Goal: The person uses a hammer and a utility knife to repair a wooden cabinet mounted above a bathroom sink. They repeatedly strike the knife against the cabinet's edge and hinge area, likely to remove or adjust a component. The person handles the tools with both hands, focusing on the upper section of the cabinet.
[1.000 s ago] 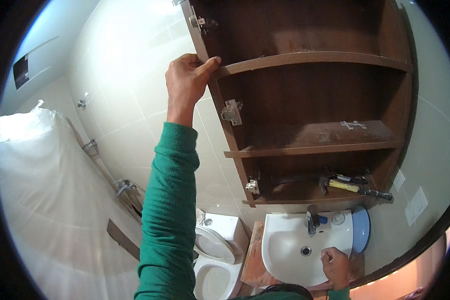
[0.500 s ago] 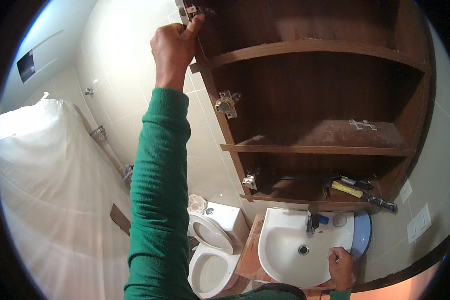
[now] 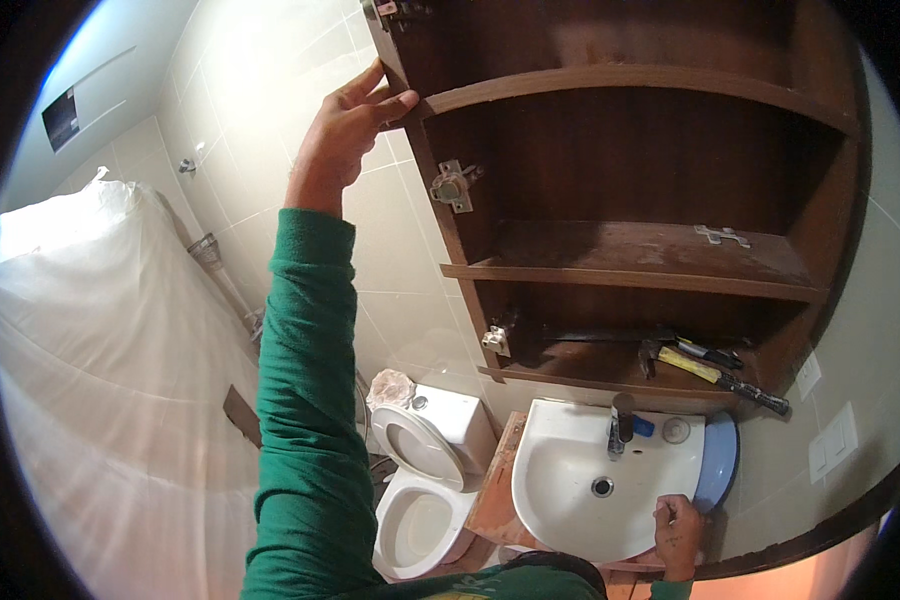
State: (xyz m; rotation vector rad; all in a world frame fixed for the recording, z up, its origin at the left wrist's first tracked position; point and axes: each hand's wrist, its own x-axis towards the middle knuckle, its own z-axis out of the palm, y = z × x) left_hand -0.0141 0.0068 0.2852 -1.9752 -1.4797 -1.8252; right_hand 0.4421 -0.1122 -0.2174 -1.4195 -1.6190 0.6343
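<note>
My left hand [image 3: 355, 125] reaches up to the left side of a dark brown wooden cabinet [image 3: 570, 85] with bare shelves. Its thumb and fingers are spread at the side panel's edge, by the end of a shelf. Above the hand a metal hinge [image 3: 385, 10] sits on the panel, partly out of view. Lower down on that panel are another hinge [image 3: 452, 187] and a small hinge [image 3: 496, 340]. My right hand [image 3: 678, 530] is low, at the right rim of a white sink [image 3: 560, 500]. Its fingers are curled, and whatever may be inside them is hidden.
A hammer [image 3: 705, 372] with a yellow and black handle lies on the lowest shelf, its handle jutting past the edge. Loose metal plates [image 3: 722, 237] lie on the shelf above. The faucet [image 3: 620, 425], a blue basin [image 3: 720, 465] and a toilet [image 3: 420, 520] are below. White sheeting [image 3: 120, 400] hangs left.
My left hand has come down from the top hinge to the shelf end, and its fingers have spread. My right hand stays at the sink rim. The view has shifted slightly.
</note>
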